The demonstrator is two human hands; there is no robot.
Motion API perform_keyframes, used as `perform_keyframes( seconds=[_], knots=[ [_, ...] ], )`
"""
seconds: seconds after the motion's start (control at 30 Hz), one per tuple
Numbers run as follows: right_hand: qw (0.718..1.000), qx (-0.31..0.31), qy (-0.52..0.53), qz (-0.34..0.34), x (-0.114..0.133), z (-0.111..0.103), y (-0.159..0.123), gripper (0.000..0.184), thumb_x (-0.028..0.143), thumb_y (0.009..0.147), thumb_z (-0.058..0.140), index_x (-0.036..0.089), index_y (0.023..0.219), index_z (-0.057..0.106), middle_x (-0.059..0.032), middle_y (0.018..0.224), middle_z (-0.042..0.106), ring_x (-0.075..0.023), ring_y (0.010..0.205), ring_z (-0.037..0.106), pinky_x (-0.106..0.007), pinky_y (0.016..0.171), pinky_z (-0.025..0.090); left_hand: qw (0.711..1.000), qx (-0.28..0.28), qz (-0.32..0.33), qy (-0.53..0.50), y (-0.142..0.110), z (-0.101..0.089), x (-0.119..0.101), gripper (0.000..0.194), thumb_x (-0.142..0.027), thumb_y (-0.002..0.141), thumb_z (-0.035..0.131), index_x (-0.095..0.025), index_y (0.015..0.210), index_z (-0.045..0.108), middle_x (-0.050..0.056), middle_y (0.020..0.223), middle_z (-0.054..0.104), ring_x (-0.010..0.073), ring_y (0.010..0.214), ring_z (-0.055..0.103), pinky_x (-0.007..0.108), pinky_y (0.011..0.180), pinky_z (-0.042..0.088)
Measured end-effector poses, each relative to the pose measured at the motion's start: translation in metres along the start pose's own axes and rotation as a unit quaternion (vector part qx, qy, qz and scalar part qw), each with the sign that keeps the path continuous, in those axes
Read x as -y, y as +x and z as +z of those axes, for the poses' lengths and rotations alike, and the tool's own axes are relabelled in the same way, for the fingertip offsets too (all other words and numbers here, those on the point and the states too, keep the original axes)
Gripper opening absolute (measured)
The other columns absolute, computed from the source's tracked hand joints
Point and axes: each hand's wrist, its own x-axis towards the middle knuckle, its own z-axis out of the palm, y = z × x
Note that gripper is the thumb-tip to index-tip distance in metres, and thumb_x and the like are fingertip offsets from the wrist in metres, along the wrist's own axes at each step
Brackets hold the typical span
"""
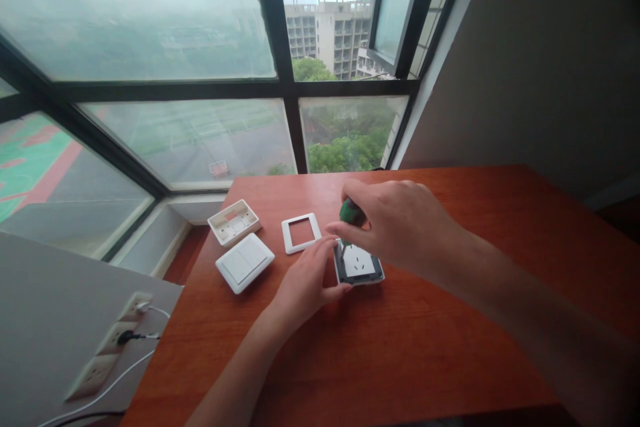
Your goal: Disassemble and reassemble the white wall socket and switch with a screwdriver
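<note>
While the right hand (395, 217) clamps its fingers round the screwdriver (352, 213), the left hand (306, 280) grips the socket (359, 262).
Left thumb and fingers, apart, span its nine o'clock side; the frame (287, 238) lies towards ten, the switch (245, 263) nine.

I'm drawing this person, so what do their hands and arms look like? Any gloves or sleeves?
No gloves, rings or watch that I can see on the left hand or right hand. Both forearms look sleeveless.

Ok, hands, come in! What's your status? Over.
Right hand gripping green screwdriver, tip at socket. Left hand holding socket's edge. White frame off to the left, not blocking. Over.
</note>
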Motion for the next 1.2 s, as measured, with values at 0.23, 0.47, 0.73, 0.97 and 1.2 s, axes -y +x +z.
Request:
perform_keyframes(
  seconds=[0.23,0.47,0.73,0.97,1.2],
  knots=[
    [1.000,-0.009,0.012,0.010,-0.001,0.001,-0.002,0.034,0.054,0.089,0.051,0.021,0.091,0.058,-0.0060,0.073,0.070,-0.0266,0.069,0.067,-0.029,0.051,0.023,1.000,-0.004,0.008,-0.006,-0.001,0.000,0.000,0.068,-0.029,0.072,0.080,-0.022,0.131,0.046,0.012,0.135,0.055,0.0342,0.127,0.051,0.051,0.105,0.044],
    [0.988,0.048,0.142,-0.042,-0.009,-0.003,-0.005,0.018,0.032,0.087,0.055,0.022,0.101,0.058,-0.0025,0.091,0.071,-0.0203,0.079,0.064,-0.028,0.060,0.034,1.000,-0.003,0.004,-0.001,-0.001,-0.001,-0.001,0.066,-0.030,0.072,0.080,-0.021,0.129,0.047,0.013,0.133,0.056,0.0347,0.126,0.051,0.051,0.104,0.044],
    [0.999,-0.009,0.034,0.010,0.001,0.005,-0.003,0.031,0.055,0.086,0.057,0.024,0.088,0.057,-0.0025,0.071,0.069,-0.0240,0.066,0.065,-0.029,0.050,0.022,1.000,-0.008,0.003,-0.011,0.000,0.001,0.002,0.070,-0.029,0.070,0.081,-0.022,0.131,0.046,0.014,0.136,0.054,0.0353,0.127,0.051,0.052,0.105,0.044],
    [0.999,-0.013,0.023,0.038,0.002,0.009,-0.002,0.038,0.060,0.087,0.052,0.023,0.093,0.057,-0.0029,0.071,0.068,-0.0247,0.067,0.065,-0.029,0.050,0.020,1.000,-0.003,0.001,-0.005,0.000,0.000,0.001,0.064,-0.031,0.071,0.081,-0.023,0.126,0.050,0.011,0.129,0.058,0.0358,0.124,0.053,0.052,0.104,0.045],
    [0.987,0.023,0.158,-0.023,-0.009,0.003,-0.003,0.020,0.036,0.090,0.051,0.021,0.100,0.059,-0.0027,0.089,0.070,-0.0201,0.077,0.063,-0.028,0.061,0.033,1.000,-0.003,0.006,-0.014,0.000,0.000,0.000,0.068,-0.030,0.073,0.079,-0.021,0.131,0.046,0.013,0.133,0.056,0.0348,0.125,0.053,0.051,0.105,0.044]
  ],
)
